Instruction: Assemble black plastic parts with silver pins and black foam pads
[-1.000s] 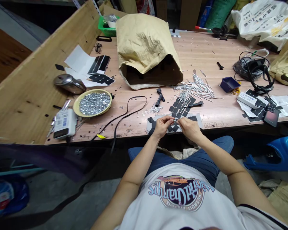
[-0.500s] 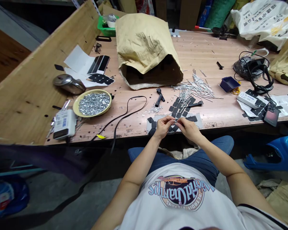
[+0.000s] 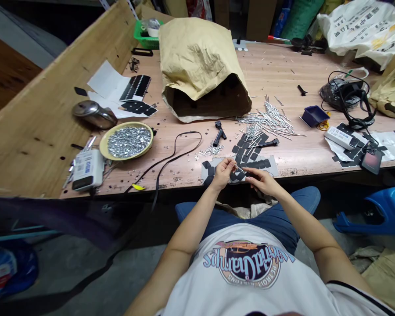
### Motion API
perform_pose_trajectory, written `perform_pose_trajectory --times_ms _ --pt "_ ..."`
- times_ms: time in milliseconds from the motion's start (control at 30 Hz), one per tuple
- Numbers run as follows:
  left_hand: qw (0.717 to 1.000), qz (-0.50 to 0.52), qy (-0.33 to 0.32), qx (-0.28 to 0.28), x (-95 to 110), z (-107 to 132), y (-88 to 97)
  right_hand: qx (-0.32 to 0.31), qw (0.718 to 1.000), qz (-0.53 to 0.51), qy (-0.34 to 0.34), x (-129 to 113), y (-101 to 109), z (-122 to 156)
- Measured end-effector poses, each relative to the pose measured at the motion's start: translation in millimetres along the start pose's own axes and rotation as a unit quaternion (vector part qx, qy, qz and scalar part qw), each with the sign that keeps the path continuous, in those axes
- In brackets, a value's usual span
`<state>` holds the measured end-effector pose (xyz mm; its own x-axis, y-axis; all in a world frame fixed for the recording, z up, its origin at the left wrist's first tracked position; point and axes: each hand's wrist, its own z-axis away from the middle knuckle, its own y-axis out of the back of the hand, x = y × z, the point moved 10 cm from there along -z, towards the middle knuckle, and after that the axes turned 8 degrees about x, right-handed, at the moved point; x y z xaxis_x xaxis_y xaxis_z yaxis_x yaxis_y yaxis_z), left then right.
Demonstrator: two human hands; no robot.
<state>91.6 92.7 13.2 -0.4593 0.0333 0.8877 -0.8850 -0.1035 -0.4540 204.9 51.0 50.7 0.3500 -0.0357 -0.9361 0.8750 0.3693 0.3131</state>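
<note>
My left hand (image 3: 222, 174) pinches one end of a thin metal rod (image 3: 239, 168) between thumb and fingertips, above the front edge of the bench. My right hand (image 3: 263, 181) is at the rod's other end, its thumb and forefinger apart; whether a fingertip touches the rod is hard to tell. Under both hands lie black rounded pads (image 3: 256, 164) on a grey sheet. Beyond them is a loose pile of similar metal rods (image 3: 270, 120). Small silvery pieces (image 3: 212, 150) are scattered left of the pads, beside black plastic parts (image 3: 219, 134).
A large brown paper sack (image 3: 200, 61) lies open-mouthed towards me. Left of it stands a yellow bowl (image 3: 102, 151) of small metal pieces, near a white box (image 3: 88, 170). A black strap (image 3: 176, 149) crosses the bench edge. A dark blue tray (image 3: 315, 116) is at right.
My right hand has opened and drawn slightly right and down, away from my left fingertips. More of the rod now shows between the hands. My left hand stays nearly in place.
</note>
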Motion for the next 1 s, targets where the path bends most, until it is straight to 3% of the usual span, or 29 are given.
perform_pose_trajectory --times_ms 133,200,333,400,500,667,767,933,1000 --pt "0.999 -0.044 -0.003 0.002 -4 0 0.5 0.031 0.997 0.065 0.004 16 9 9" --pt "0.997 -0.074 -0.002 0.014 -6 -1 3.8 0.095 0.984 0.149 0.023 20 25 12" --pt "0.991 -0.107 -0.004 0.08 -5 -5 21.6 0.251 0.897 0.363 -0.009 30 63 26" --pt "0.987 -0.117 -0.013 0.105 -2 -6 28.3 0.228 0.878 0.419 -0.024 36 57 28" --pt "0.985 -0.128 -0.027 0.111 4 -6 30.6 0.15 0.886 0.439 -0.004 35 35 26" --pt "0.98 -0.137 -0.046 0.135 14 -5 37.3 0.199 0.868 0.45 -0.067 35 52 27" --pt "0.979 -0.138 -0.048 0.14 17 -5 40.3 0.139 0.89 0.433 -0.024 34 36 21" --pt "0.979 -0.131 -0.052 0.145 20 -5 43.3 0.22 0.873 0.43 -0.064 37 56 25" --pt "0.979 -0.134 -0.049 0.147 20 -5 43.6 0.183 0.893 0.41 -0.031 39 46 22"
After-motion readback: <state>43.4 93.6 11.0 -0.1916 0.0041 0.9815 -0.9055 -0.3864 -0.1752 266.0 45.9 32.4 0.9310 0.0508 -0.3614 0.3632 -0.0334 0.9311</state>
